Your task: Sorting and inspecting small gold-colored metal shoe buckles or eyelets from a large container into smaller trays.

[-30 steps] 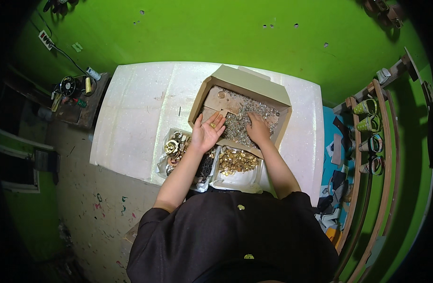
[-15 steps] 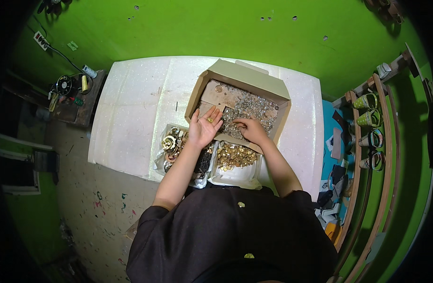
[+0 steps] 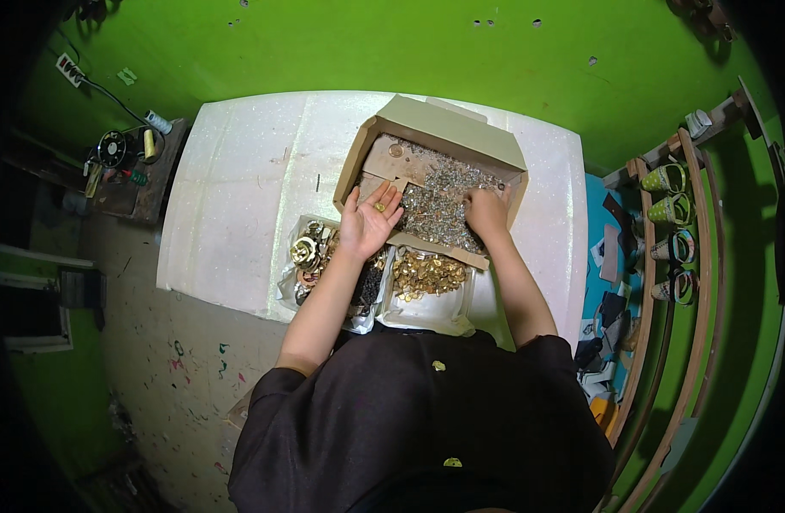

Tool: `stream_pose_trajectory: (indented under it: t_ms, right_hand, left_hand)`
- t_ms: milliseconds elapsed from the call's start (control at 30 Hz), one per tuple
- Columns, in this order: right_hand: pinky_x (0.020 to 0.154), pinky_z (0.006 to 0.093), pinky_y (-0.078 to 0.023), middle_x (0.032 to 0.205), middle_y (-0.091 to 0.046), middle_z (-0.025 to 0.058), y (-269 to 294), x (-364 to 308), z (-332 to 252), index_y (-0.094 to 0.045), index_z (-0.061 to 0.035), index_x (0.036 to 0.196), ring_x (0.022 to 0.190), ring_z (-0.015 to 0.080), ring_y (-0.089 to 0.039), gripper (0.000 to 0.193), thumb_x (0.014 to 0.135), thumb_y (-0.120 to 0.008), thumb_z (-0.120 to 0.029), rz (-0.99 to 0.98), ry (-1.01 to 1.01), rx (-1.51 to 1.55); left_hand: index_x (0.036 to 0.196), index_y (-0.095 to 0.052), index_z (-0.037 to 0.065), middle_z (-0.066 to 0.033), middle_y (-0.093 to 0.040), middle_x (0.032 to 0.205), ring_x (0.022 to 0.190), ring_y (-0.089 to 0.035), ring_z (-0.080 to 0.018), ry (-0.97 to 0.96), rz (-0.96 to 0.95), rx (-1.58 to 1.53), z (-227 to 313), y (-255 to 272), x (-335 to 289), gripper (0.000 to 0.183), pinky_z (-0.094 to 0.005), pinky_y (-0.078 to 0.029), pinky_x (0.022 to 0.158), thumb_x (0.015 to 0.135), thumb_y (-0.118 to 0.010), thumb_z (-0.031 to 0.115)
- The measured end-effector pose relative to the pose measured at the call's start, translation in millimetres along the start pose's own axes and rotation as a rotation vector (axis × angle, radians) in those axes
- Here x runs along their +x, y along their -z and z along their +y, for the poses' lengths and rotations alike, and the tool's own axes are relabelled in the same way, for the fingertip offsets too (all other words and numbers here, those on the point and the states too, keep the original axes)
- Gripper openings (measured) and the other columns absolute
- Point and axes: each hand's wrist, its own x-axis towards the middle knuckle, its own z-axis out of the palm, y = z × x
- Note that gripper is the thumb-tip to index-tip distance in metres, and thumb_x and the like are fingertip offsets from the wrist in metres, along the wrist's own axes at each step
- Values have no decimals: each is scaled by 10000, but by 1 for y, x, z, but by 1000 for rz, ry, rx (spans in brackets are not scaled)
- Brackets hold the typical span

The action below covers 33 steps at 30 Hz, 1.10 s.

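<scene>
Palm up, my left hand (image 3: 371, 224) is held over the near left corner of a shallow cardboard box (image 3: 452, 126). Its fingers are spread, and a small gold-coloured piece (image 3: 379, 207) rests at their base. Inside the box lies a layer of small silvery metal pieces (image 3: 443, 205). My right hand (image 3: 488, 212) is down at the right side of this layer, fingers curled together; what they pinch, if anything, is hidden. Nearer to me, a white tray (image 3: 418, 318) holds gold-coloured metal pieces (image 3: 428, 275). Beside it, partly under my left forearm, another tray (image 3: 288, 286) contains mixed gold and black parts.
Everything stands on a white glittery table (image 3: 230, 197) against a green wall. A small side table (image 3: 123, 198) with a fan (image 3: 113, 149) and thread spools is at the left. On the right, sandals (image 3: 666, 210) hang on a wooden rack (image 3: 691, 256).
My right hand has moved right across the metal pieces, from the middle of the box to its right side. My left hand stays palm up with the gold-coloured piece. The view has shifted slightly.
</scene>
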Motion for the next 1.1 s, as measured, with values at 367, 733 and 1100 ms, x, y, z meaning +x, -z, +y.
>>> stream_pose_trajectory:
  t_ms: [367,733,1100]
  right_hand:
    - [954,643,5,703,-630,69,-16,-17,-25,-657,-125,761,783,247,-598,153,711,-526,-64,-297,40,432]
    - [942,655,-63,765,-631,129,-5,-6,3,-645,-95,718,903,312,-571,95,650,-579,-92,-152,-67,-190]
    - [935,653,-44,819,-642,92,-9,-9,-21,-663,-118,719,857,283,-589,111,660,-571,-101,-512,-43,346]
  left_hand:
    - [1202,-411,8,-92,-485,1127,1120,-422,-229,1,24,7,-1,-2,1,540,-415,-324,957,898,-290,437]
    - [1216,-406,18,-86,-483,1128,1124,-417,-225,3,11,-4,-1,-1,0,547,-424,-322,955,899,-281,447]
    - [1217,-405,19,-88,-477,1131,1130,-408,-227,6,-6,-3,1,1,0,543,-425,-317,958,899,-285,444]
